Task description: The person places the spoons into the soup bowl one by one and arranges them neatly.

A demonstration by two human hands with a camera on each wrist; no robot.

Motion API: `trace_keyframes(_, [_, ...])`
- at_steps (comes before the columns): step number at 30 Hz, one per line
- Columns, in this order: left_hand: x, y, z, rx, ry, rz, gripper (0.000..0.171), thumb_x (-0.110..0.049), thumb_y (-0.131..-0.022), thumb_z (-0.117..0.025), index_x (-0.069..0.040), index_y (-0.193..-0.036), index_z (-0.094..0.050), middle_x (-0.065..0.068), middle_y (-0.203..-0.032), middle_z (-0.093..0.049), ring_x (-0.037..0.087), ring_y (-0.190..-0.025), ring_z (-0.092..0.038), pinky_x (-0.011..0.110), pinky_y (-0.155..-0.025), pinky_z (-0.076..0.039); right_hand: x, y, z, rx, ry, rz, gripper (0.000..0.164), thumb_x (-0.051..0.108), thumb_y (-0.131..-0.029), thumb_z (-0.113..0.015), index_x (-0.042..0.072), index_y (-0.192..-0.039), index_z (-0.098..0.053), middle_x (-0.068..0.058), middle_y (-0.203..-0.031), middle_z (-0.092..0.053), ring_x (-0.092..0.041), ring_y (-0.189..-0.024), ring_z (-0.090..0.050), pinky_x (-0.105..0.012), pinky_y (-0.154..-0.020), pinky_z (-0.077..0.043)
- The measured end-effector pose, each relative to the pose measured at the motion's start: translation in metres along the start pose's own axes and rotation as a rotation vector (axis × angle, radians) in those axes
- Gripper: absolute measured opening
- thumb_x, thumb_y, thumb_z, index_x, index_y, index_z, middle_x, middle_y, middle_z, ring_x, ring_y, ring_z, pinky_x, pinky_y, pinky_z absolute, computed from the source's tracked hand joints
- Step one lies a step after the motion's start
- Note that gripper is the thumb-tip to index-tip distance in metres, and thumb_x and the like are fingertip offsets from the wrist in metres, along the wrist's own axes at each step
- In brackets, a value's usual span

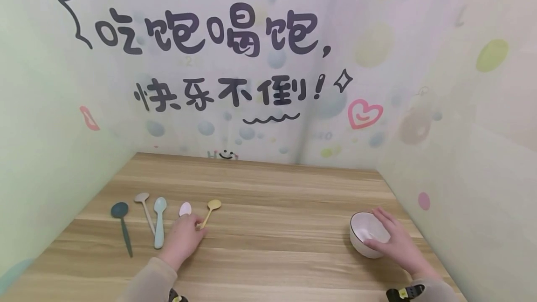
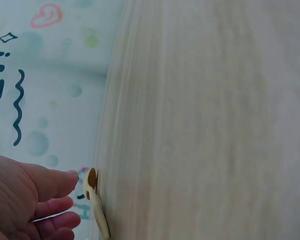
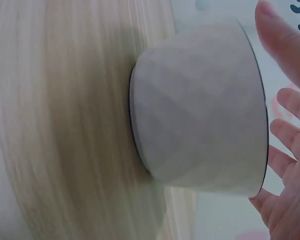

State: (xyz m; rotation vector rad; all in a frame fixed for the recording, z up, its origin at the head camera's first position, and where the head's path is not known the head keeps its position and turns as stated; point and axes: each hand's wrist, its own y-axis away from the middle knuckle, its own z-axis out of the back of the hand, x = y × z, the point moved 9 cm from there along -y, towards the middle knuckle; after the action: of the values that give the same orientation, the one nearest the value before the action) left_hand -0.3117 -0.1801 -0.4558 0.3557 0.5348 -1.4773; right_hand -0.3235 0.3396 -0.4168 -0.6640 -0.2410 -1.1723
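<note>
Over a pink spoon (image 1: 185, 209) hovers my left hand (image 1: 182, 239), hiding its handle in the head view. A yellow spoon (image 1: 214, 204) lies just beyond the fingertips, its handle end partly covered. In the left wrist view the thumb and loosely bent fingers show nothing between them; the yellow spoon (image 2: 98, 210) is past them. At the right, a white faceted bowl (image 3: 200, 110) with a dark rim line stands upright on the table. My right hand (image 1: 400, 246) spreads around its rim, thumb on the near side and fingers on the far side; firm contact is unclear.
Left of the left hand lie a light blue spoon (image 1: 159, 223), a beige spoon (image 1: 142, 197) and a dark green spoon (image 1: 120, 209). The wooden table (image 1: 272, 227) meets a printed back wall (image 1: 251, 139) and side walls.
</note>
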Motion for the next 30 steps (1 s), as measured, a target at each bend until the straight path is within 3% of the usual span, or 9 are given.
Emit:
trace_keyframes(5, [0.005, -0.001, -0.003, 0.022, -0.011, 0.001, 0.035, -0.015, -0.085, -0.07, 0.006, -0.111, -0.063, 0.02, -0.101, -0.065, 0.032, -0.089, -0.063, 0.049, -0.078, -0.049, -0.01, 0.001, -0.001, 0.022, 0.013, -0.043, 0.084, 0.031, -0.075, -0.082, -0.004, -0.14, -0.042, -0.031, -0.147, -0.029, -0.057, -0.128, -0.028, -0.071, -0.093, -0.026])
trace_keyframes(8, [0.008, -0.001, -0.005, 0.039, -0.019, 0.012, 0.034, -0.015, -0.085, -0.071, 0.006, -0.111, -0.063, 0.018, -0.099, -0.066, 0.028, -0.083, -0.062, 0.048, -0.075, -0.05, -0.018, 0.002, -0.003, 0.049, 0.007, -0.082, 0.087, 0.033, -0.077, -0.08, -0.007, -0.141, -0.038, -0.032, -0.148, -0.025, -0.058, -0.129, -0.025, -0.072, -0.094, -0.024])
trace_keyframes(12, [0.009, -0.003, -0.007, 0.056, -0.033, 0.021, 0.032, -0.014, -0.085, -0.071, 0.005, -0.11, -0.064, 0.015, -0.095, -0.066, 0.021, -0.075, -0.058, 0.044, -0.068, -0.05, -0.026, 0.004, -0.004, 0.081, -0.026, -0.131, 0.089, 0.031, -0.078, -0.079, -0.013, -0.14, -0.034, -0.035, -0.148, -0.022, -0.059, -0.13, -0.022, -0.071, -0.097, -0.022])
trace_keyframes(17, [0.008, -0.004, -0.008, 0.053, -0.05, 0.007, 0.03, -0.014, -0.084, -0.071, 0.004, -0.108, -0.066, 0.014, -0.094, -0.067, 0.022, -0.076, -0.059, 0.044, -0.068, -0.049, -0.032, 0.008, -0.004, 0.113, -0.068, -0.161, 0.087, 0.027, -0.077, -0.079, -0.015, -0.139, -0.033, -0.038, -0.145, -0.024, -0.059, -0.129, -0.023, -0.069, -0.098, -0.022])
trace_keyframes(25, [0.007, -0.004, -0.008, 0.054, -0.067, 0.005, 0.03, -0.014, -0.085, -0.071, 0.004, -0.108, -0.067, 0.015, -0.096, -0.067, 0.023, -0.078, -0.059, 0.045, -0.07, -0.049, -0.037, 0.014, -0.006, 0.16, -0.182, -0.182, 0.097, 0.016, -0.073, -0.08, -0.012, -0.145, -0.021, -0.04, -0.148, -0.013, -0.062, -0.13, -0.014, -0.072, -0.099, -0.015])
trace_keyframes(27, [0.007, -0.003, -0.008, 0.056, -0.063, 0.009, 0.03, -0.014, -0.085, -0.071, 0.004, -0.108, -0.067, 0.014, -0.095, -0.067, 0.022, -0.077, -0.059, 0.044, -0.07, -0.049, -0.039, 0.017, -0.007, 0.168, -0.235, -0.193, 0.099, 0.013, -0.073, -0.08, -0.011, -0.147, -0.018, -0.039, -0.149, -0.011, -0.06, -0.132, -0.013, -0.059, -0.108, -0.015])
trace_keyframes(30, [0.007, -0.004, -0.009, 0.057, -0.059, 0.013, 0.03, -0.014, -0.085, -0.071, 0.004, -0.109, -0.066, 0.013, -0.093, -0.066, 0.021, -0.076, -0.058, 0.043, -0.069, -0.049, -0.04, 0.021, -0.008, 0.173, -0.308, -0.218, 0.1, 0.01, -0.074, -0.079, -0.01, -0.148, -0.015, -0.038, -0.149, -0.012, -0.055, -0.133, -0.016, -0.022, -0.107, -0.017])
